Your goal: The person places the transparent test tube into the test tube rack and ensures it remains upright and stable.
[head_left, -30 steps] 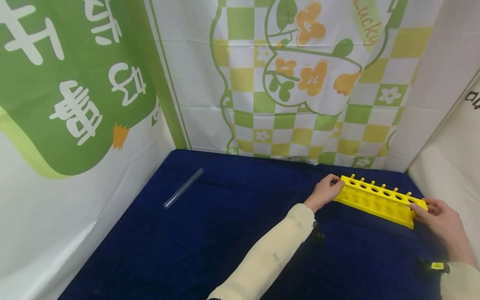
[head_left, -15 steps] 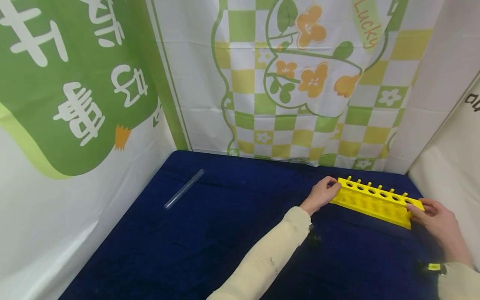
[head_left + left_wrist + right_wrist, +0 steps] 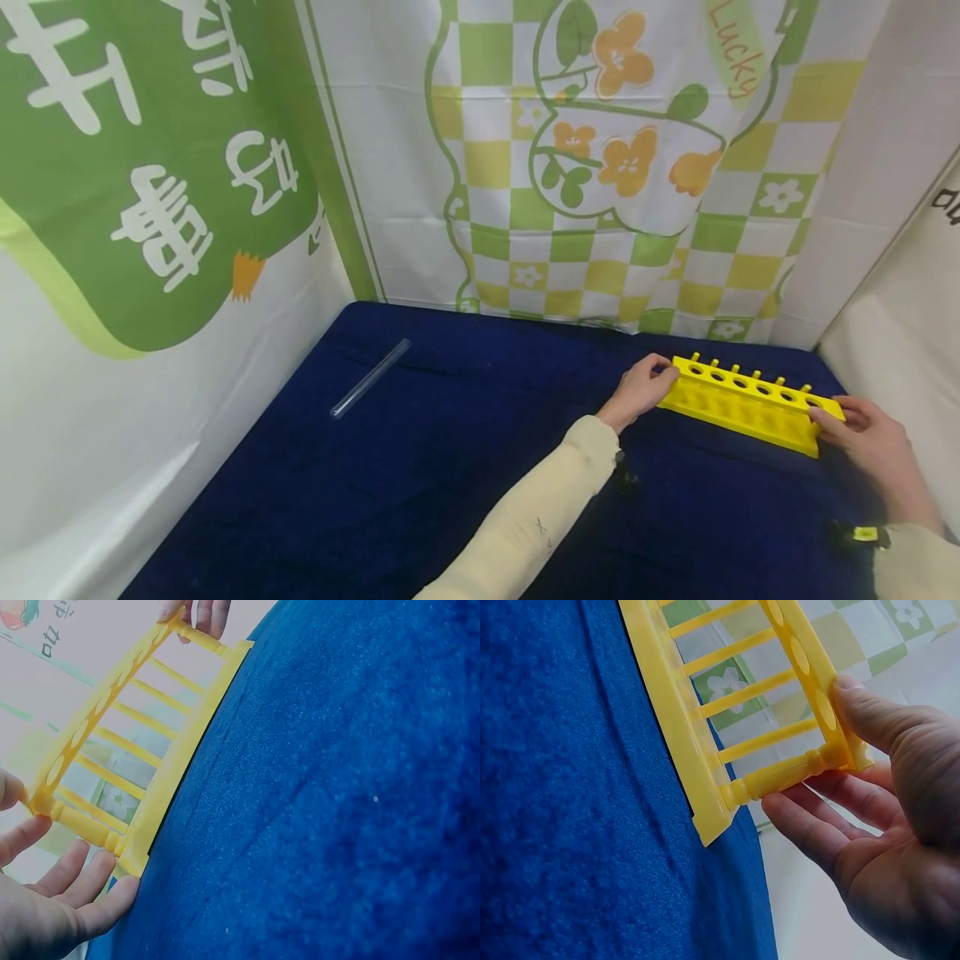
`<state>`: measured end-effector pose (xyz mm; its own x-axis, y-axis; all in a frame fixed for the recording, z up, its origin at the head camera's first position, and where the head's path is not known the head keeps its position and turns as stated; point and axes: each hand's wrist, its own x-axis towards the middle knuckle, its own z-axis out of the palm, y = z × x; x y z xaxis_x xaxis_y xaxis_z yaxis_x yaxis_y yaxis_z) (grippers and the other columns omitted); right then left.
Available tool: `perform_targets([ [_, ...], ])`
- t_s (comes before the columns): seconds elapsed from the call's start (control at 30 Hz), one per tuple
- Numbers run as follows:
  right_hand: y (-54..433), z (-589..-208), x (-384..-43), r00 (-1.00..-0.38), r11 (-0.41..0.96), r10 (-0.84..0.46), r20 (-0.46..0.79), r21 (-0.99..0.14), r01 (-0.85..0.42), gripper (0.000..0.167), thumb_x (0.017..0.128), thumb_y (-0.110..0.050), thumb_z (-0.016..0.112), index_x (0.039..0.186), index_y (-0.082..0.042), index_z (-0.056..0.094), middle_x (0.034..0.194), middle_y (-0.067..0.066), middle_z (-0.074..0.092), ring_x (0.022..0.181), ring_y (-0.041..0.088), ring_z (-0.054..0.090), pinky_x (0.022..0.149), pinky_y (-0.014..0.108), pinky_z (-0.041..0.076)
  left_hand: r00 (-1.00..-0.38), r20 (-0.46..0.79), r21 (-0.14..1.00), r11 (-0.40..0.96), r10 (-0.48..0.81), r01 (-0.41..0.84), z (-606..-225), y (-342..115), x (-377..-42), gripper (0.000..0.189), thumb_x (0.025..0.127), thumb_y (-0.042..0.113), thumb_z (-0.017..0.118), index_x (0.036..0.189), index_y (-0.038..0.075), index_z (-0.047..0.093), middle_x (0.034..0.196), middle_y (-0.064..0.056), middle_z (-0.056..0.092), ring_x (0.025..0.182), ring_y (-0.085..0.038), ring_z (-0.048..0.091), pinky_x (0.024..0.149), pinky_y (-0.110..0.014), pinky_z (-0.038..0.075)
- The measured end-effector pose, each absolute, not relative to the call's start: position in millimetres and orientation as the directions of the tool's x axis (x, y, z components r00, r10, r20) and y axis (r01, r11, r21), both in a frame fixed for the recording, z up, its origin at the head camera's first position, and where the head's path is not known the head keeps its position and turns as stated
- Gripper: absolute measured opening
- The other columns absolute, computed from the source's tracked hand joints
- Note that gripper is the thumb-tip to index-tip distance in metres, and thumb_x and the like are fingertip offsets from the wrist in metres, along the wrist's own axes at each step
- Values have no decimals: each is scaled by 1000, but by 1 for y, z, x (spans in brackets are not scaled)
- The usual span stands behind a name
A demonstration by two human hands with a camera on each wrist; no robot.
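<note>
A yellow test tube rack [image 3: 738, 408] stands upright at the right of the blue-covered table, with a row of round holes along its top bar and short pegs behind. At its left end my left hand [image 3: 640, 389] pinches the top corner; in the left wrist view the other fingers of the left hand [image 3: 56, 907] lie by the end post and base. My right hand [image 3: 873, 442] grips the opposite end. In the right wrist view the thumb of the right hand [image 3: 900, 802] presses on the top bar, its fingers behind the end post.
A clear glass test tube [image 3: 371, 379] lies slantwise on the blue cloth [image 3: 465, 450] at the far left. Printed curtains [image 3: 555, 275] hang close behind the table's back edge, and pale fabric walls flank both sides.
Both hands and the rack between them have shifted slightly to the left, mostly in the first half second. The test tube stays where it lies; the head view shifts very slightly.
</note>
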<state>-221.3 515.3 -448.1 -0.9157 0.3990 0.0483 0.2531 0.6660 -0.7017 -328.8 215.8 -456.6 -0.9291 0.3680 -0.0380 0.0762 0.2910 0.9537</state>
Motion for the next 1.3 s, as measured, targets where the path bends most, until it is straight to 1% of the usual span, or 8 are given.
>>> perform_targets([
  [0.1,513,-449,-222,-918,671,394,50,-698,250,93,93,-52,56,144,19,24,132,44,42,72,-2,52,54,23,54,-930,-43,955,287,365,68,-457,213,-328,24,96,47,53,115,34,60,104,8,62,82,-10,56,71,-31,49],
  [0.2,512,-448,-223,-920,675,388,49,-695,248,94,94,-52,56,145,19,22,133,44,42,72,0,53,55,23,55,-931,-46,957,282,363,63,-457,210,-327,23,96,47,53,115,34,60,102,8,61,81,-11,56,71,-32,49],
  [0.4,508,-446,-227,-927,685,371,50,-689,237,94,95,-52,54,146,19,20,134,46,40,83,27,63,54,22,53,-931,-31,961,268,364,73,-456,205,-328,23,97,47,52,114,34,59,97,8,60,78,-13,55,67,-31,47],
  [0.53,505,-446,-228,-927,682,371,50,-692,236,94,95,-54,53,145,19,21,135,44,39,97,45,58,53,23,53,-934,-30,961,268,357,72,-454,202,-328,24,97,47,52,115,34,59,98,8,60,78,-13,56,67,-31,47],
  [0.6,502,-446,-228,-927,678,372,48,-696,236,95,94,-54,53,145,19,21,135,44,39,103,50,55,53,23,53,-936,-34,959,275,349,68,-454,200,-327,24,97,47,52,115,34,60,99,8,61,79,-12,56,67,-31,47],
  [0.93,492,-450,-227,-934,693,350,74,-691,205,94,95,-56,51,145,19,22,132,44,41,104,52,54,50,17,47,-948,-29,952,299,315,71,-459,195,-326,25,97,48,52,116,33,60,104,8,62,82,-9,57,71,-29,49],
  [1.17,489,-449,-229,-939,700,334,79,-688,192,94,95,-55,51,145,19,22,131,43,42,102,49,54,52,20,51,-948,-35,956,287,318,61,-459,191,-326,25,97,47,53,116,33,61,105,7,63,81,-9,57,70,-30,49],
  [1.3,488,-449,-230,-940,697,331,78,-692,188,94,95,-56,51,145,19,23,131,42,42,100,47,54,52,17,50,-949,-43,957,287,314,52,-458,189,-325,24,97,47,53,115,33,61,107,7,64,83,-10,58,71,-31,49],
])
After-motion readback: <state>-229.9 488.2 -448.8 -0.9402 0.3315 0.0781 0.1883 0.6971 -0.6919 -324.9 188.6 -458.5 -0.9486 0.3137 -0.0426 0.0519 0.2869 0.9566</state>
